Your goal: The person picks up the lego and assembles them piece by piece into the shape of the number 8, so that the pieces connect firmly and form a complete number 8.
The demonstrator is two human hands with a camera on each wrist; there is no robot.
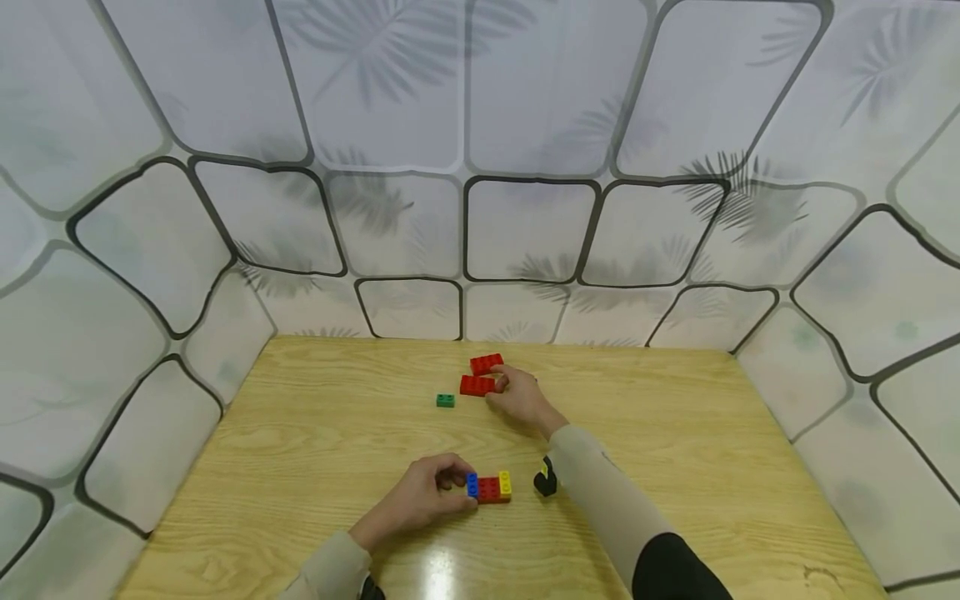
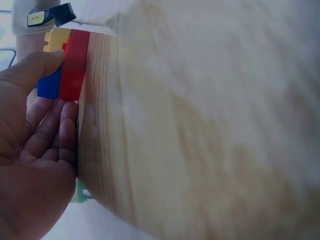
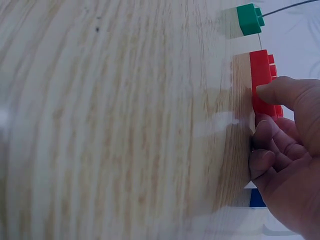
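The left hand [image 1: 427, 493] pinches a stack [image 2: 75, 64] between thumb and bent fingers: glossy plastic, a red base [image 1: 488, 490] topped by a studded blue block [image 1: 472, 483] at the fingertips and a yellow block [image 1: 505, 483] at the end away from them. The right hand [image 1: 519, 398], thumb and fingers closed in, grips an oblong red brick [image 1: 474, 385]. Beyond those fingers lies another red brick [image 1: 486, 362]; to their left, a small green brick [image 1: 446, 401]. Under both hands spreads a grained wood table [image 1: 322, 433]; beyond, pale walls [image 1: 405, 225] printed with rounded outlines and feathery leaves.
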